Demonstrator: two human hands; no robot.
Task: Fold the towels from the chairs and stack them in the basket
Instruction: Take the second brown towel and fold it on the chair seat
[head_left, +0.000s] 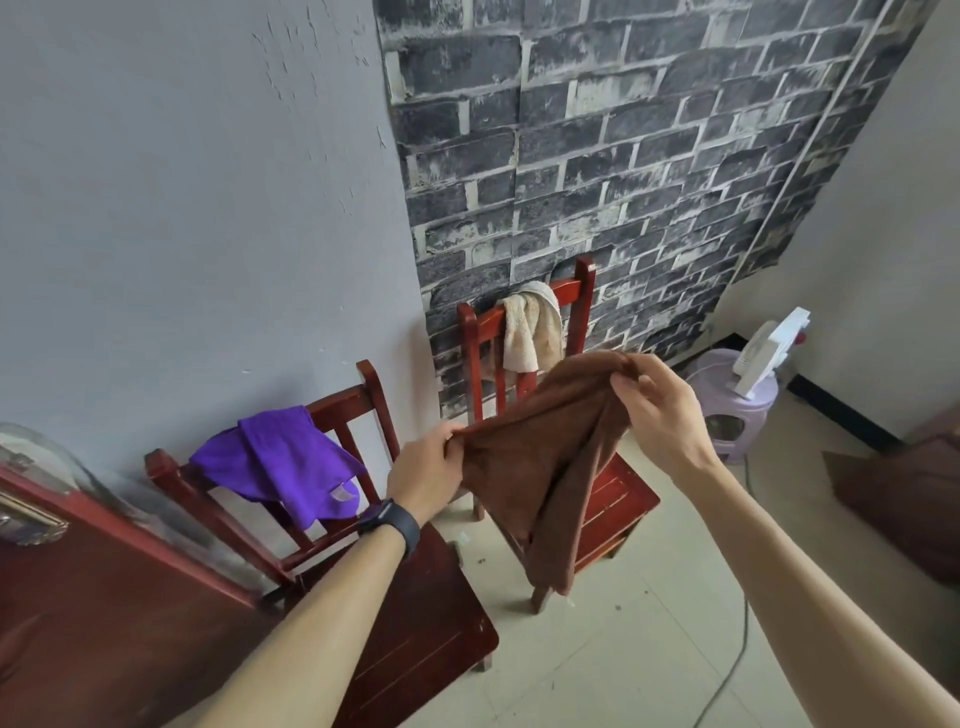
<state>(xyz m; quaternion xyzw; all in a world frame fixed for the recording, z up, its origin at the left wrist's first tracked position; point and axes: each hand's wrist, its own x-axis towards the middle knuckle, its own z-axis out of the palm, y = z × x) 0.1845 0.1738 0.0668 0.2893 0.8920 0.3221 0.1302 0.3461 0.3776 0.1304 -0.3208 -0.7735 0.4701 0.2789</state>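
Observation:
A brown towel (545, 467) hangs in the air between my hands, its lower end drooping in front of the far chair (618, 499). My left hand (428, 470) grips its left edge. My right hand (662, 410) pinches its upper right edge, higher than the left. A purple towel (285, 462) is draped over the backrest of the near chair (415, 613). A beige towel (532, 332) hangs over the far chair's backrest. No basket is in view.
A dark red wooden table (104, 613) with a glass jar (36, 447) stands at the left. A lilac plastic stool (732, 410) carrying a white fan (769, 353) sits at the right wall. A cable (737, 654) runs across the tiled floor.

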